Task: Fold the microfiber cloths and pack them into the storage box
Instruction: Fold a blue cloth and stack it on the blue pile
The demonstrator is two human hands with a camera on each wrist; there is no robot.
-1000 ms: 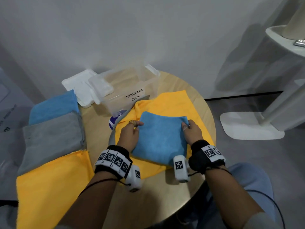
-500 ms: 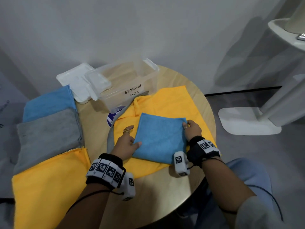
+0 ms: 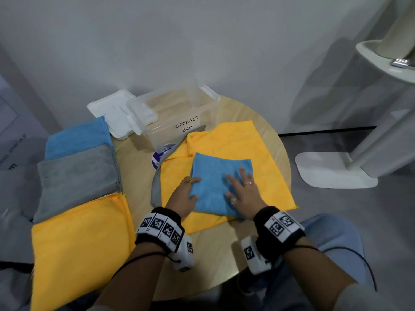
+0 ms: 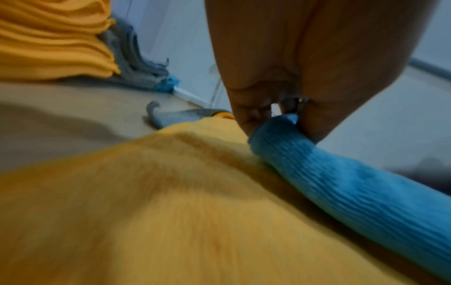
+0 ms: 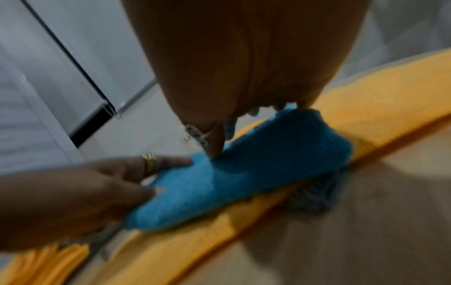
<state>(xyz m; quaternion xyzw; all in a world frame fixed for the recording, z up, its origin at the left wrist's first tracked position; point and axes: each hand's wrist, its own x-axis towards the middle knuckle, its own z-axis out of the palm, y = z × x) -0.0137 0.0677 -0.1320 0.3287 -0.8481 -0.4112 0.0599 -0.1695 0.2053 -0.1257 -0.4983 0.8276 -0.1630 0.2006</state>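
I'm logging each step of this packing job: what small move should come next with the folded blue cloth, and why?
Probably lift the folded blue cloth into the storage box. It already lies folded on the yellow cloth, the right hand flat on top, the left hand at its left edge, and the box stands open just behind.

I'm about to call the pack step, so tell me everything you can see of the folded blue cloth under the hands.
The folded blue cloth is a fuzzy, ribbed microfiber square lying flat on a spread yellow cloth on the round table, in front of the storage box. The right hand presses flat on it; the left hand holds its left edge.
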